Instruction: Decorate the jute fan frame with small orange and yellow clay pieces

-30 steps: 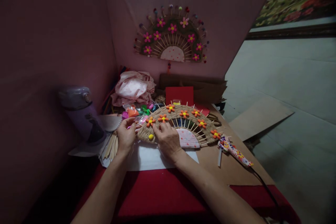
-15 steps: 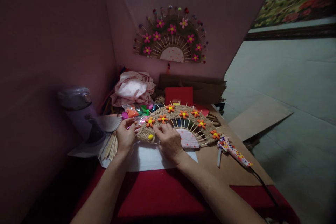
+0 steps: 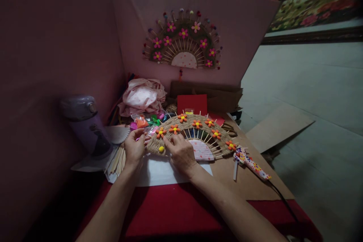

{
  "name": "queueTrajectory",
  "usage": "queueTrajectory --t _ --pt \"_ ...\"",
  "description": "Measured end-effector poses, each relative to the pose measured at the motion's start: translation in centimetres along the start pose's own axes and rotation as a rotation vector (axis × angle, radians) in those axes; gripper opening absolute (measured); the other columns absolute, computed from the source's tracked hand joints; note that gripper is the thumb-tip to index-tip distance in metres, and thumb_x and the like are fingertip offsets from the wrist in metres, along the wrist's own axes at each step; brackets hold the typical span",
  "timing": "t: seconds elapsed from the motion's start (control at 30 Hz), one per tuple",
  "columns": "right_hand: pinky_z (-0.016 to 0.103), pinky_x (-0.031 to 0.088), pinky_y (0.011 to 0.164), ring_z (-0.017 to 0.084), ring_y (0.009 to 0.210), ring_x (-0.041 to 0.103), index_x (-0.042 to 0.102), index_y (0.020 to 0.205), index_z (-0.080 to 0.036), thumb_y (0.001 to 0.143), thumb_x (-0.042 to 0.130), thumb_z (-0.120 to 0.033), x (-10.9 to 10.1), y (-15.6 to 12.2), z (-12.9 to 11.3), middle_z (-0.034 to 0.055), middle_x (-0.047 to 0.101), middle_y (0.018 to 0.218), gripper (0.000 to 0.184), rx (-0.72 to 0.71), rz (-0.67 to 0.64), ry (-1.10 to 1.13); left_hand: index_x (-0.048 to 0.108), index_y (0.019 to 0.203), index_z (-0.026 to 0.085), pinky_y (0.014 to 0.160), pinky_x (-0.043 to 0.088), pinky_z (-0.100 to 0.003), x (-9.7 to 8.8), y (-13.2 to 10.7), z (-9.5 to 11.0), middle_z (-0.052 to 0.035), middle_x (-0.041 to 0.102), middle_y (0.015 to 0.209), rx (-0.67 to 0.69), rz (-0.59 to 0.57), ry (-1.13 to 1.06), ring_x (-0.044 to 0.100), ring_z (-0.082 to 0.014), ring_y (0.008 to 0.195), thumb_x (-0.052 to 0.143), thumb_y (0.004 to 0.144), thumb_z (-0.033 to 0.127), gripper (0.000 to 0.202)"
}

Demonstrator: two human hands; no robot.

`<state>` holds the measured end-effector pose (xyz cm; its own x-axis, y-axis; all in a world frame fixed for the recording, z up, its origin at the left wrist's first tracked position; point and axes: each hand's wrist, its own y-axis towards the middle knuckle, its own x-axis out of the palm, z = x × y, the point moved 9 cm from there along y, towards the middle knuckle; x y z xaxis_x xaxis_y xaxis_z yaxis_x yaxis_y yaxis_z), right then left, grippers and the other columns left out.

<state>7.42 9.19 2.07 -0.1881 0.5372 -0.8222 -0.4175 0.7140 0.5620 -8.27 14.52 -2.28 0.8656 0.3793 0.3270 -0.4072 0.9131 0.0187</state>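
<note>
A twine-wrapped, half-round fan point(image 3: 190, 119) leans up above a white sheet of paper point(image 3: 159, 176), with thin sticks poking out of it. Orange flowers with yellow middles point(image 3: 197, 124) run along its band, and a single yellow dot point(image 3: 161, 149) sits near its lower left end. My left hand point(image 3: 135, 148) is closed at the fan's left end; its fingertips are partly hidden. Curled over the inner left edge of the band is my right hand point(image 3: 182, 154), its index finger reaching toward the leftmost flower. A spotted cloth half-circle point(image 3: 202, 150) forms the fan's base.
A flower-patterned glue gun point(image 3: 251, 164) lies at the right on brown cardboard point(image 3: 227, 179), its cord trailing off. At the left stand a purple bottle point(image 3: 89, 126) and a bundle of sticks point(image 3: 117, 162). Coloured clay packets point(image 3: 141, 121) and bunched cloth point(image 3: 143, 96) lie behind. A finished fan point(image 3: 183, 41) hangs above.
The whole view has shifted slightly. My right index finger has straightened a little toward the leftmost flower; my left hand stays at the fan's left end.
</note>
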Motion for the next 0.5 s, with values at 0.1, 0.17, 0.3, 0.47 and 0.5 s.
queueTrajectory --t 0.1,0.17,0.3,0.47,0.5 --pt "0.031 0.038 0.062 0.024 0.084 0.044 0.053 0.125 -0.019 0.085 0.048 -0.018 0.2 0.3 -0.3 0.0123 0.056 0.088 0.040 -0.017 -0.012 -0.025 0.056 0.082 0.015 0.052 0.047 -0.025 0.1 0.0 0.0 0.0004 0.059 0.069 -0.002 -0.003 0.004 0.060 -0.0135 0.056 0.062 0.060 0.017 0.023" --pt "0.031 0.038 0.061 0.024 0.083 0.044 0.054 0.123 -0.018 0.084 0.049 -0.018 0.1 0.3 -0.3 0.0123 0.057 0.088 0.039 -0.017 -0.008 -0.026 0.055 0.083 0.015 0.054 0.048 -0.026 0.1 0.0 -0.1 -0.0002 0.058 0.071 -0.012 -0.010 0.015 0.061 -0.0145 0.058 0.060 0.062 0.016 0.022" --pt "0.031 0.039 0.063 0.023 0.082 0.046 0.056 0.120 -0.018 0.080 0.051 -0.014 -1.2 -0.3 0.5 0.0108 0.058 0.089 0.040 0.008 0.069 0.032 0.055 0.087 0.016 0.065 0.049 -0.036 -0.3 -0.1 1.4 -0.0038 0.059 0.076 0.136 0.023 0.301 0.063 -0.0198 0.067 0.051 0.071 0.017 0.017" --pt "0.030 0.041 0.067 0.020 0.082 0.050 0.060 0.111 -0.015 0.084 0.047 -0.013 -3.7 -1.6 1.5 0.0085 0.059 0.086 0.030 0.028 0.189 0.205 0.060 0.097 0.017 0.077 0.043 -0.036 0.1 -3.0 6.8 -0.0068 0.061 0.084 0.616 0.164 0.685 0.058 -0.0221 0.083 0.044 0.082 0.023 0.022" --pt "0.030 0.041 0.066 0.019 0.080 0.050 0.063 0.102 -0.015 0.086 0.046 -0.016 -4.1 -1.9 1.4 0.0077 0.059 0.084 0.023 0.025 0.206 0.255 0.059 0.102 0.018 0.070 0.044 -0.032 0.2 -3.4 7.0 -0.0036 0.060 0.075 0.591 0.147 0.638 0.058 -0.0192 0.073 0.044 0.084 0.027 0.024"
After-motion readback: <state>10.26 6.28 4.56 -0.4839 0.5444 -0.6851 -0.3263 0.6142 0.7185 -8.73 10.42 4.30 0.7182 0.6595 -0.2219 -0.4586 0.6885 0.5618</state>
